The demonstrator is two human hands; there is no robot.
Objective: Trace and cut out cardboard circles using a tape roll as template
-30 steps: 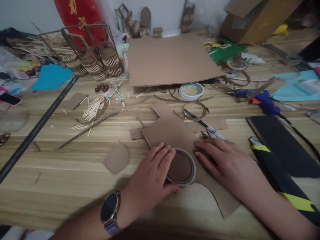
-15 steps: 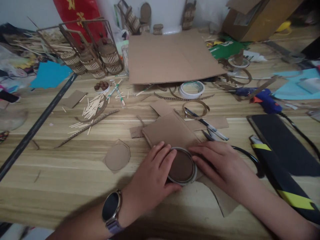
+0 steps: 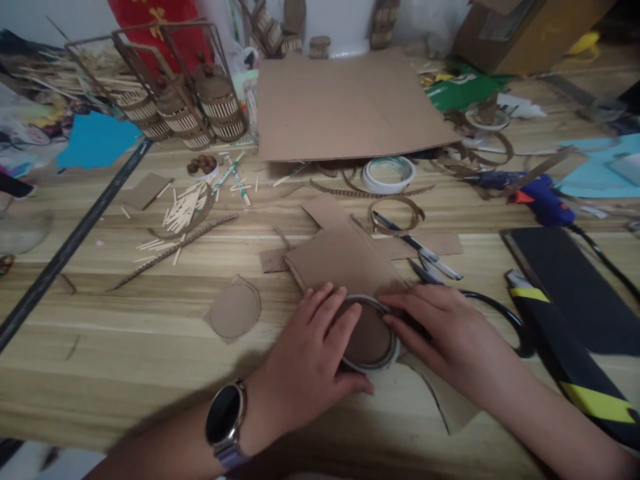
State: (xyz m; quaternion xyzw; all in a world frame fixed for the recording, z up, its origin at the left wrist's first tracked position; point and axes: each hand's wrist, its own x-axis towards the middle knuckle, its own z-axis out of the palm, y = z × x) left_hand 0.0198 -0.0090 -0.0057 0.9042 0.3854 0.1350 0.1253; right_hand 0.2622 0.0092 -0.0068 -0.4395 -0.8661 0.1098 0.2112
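A round ring (image 3: 395, 350) with a brown disc-like area inside lies on the near end of a cardboard piece (image 3: 345, 257). My left hand (image 3: 320, 340) rests against the ring's left side, fingers apart and reaching over its rim, thumb along the near edge. My right hand (image 3: 440, 327) touches the ring's right side with its fingertips, fingers stretched out. Left of my hands lies a cut cardboard octagon (image 3: 235, 310) with a circle drawn on it. Scissors (image 3: 493, 303) are partly hidden behind my right hand. Another cardboard scrap (image 3: 445, 397) lies under my right forearm.
A box cutter (image 3: 565, 340) and a black pad (image 3: 575, 287) lie at the right, near a blue glue gun (image 3: 540, 193). A large cardboard sheet (image 3: 350, 107) lies behind. Wooden sticks (image 3: 185, 210) and a black bar (image 3: 75, 240) are at the left.
The view has shifted slightly. My left hand's fingers reach a little farther over the ring; my right hand stays at its right side.
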